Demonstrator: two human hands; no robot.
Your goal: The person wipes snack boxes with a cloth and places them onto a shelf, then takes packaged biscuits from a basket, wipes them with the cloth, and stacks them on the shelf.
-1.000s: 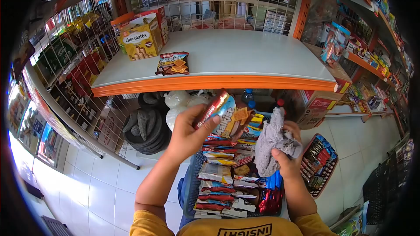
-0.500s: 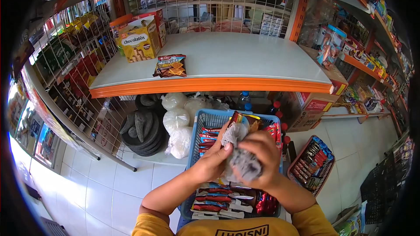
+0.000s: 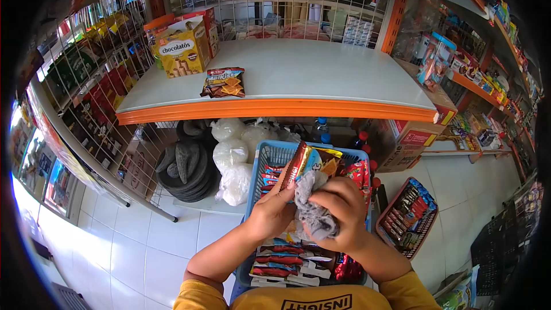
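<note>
My left hand [image 3: 271,213] is closed on a snack packet [image 3: 310,163], tilted above the blue basket [image 3: 258,161]. My right hand [image 3: 342,212] grips a crumpled grey cloth [image 3: 313,206] and presses it against the lower part of that packet. Rows of packets [image 3: 281,261] fill the basket below, partly hidden by my hands. On the white shelf [image 3: 310,72] lies a similar Malkist packet [image 3: 223,82], near its orange front edge. A yellow Chocolatos box [image 3: 182,51] stands at the shelf's left end.
Stone mortars [image 3: 185,166] and filled plastic bags [image 3: 232,158] sit under the shelf. A smaller basket of snacks [image 3: 407,215] stands on the tiled floor at the right, near a cardboard box [image 3: 404,143]. Wire mesh [image 3: 92,80] borders the left side.
My hands have come together above the basket, bringing the cloth onto the held packet. The packet has moved down from beside the shelf edge, and the view has shifted slightly.
</note>
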